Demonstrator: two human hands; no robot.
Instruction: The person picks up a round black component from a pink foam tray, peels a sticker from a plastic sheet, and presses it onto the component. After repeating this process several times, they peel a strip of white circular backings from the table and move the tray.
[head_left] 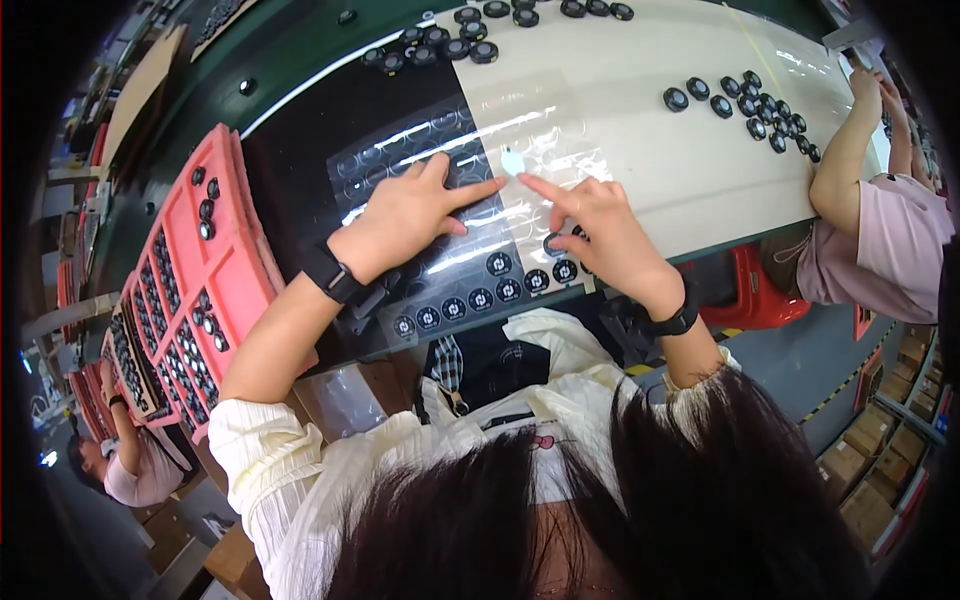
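A clear plastic sheet (470,235) with rows of round outlines lies on the table before me. Black round stickers with white marks (480,300) line its near edge. My left hand (400,215) rests on the sheet, fingers spread, index finger pointing right. My right hand (605,235) is over the sheet's right part, its index finger stretched toward the left fingertip and its other fingers bent. The two index fingertips nearly meet beside a small pale blue-white patch (513,162); I cannot tell whether it is film or glare. A black sticker (553,242) shows by my right thumb.
Pink foam trays (215,265) with black round parts stand at the left. More black round parts lie at the far edge (484,52) and right (748,105) of the table. Co-workers sit at the right (890,235) and far left (140,470). A red stool (750,290) stands beyond my right arm.
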